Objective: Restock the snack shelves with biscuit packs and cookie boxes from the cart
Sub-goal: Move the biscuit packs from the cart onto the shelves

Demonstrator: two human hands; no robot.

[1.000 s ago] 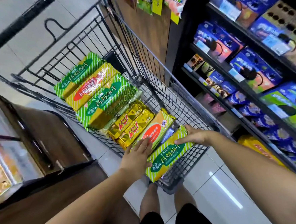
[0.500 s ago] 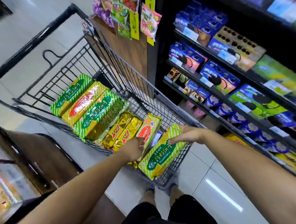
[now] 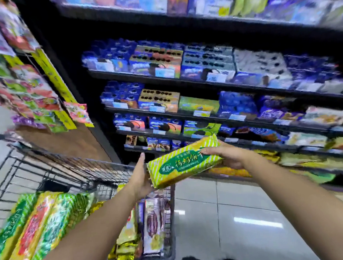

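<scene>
Head view: both hands hold one green-striped pack (image 3: 186, 163) in the air, above the right rim of the cart (image 3: 78, 171) and in front of the shelves (image 3: 183, 81). Its left end sits cupped in the left hand (image 3: 140, 178), fingers wrapped behind it. The right hand (image 3: 227, 156) grips the right end, fingers (image 3: 208, 150) across the top. Other packs (image 3: 41, 224) lie in the cart, near left. Blurred blue boxes (image 3: 123, 96) fill the shelves.
</scene>
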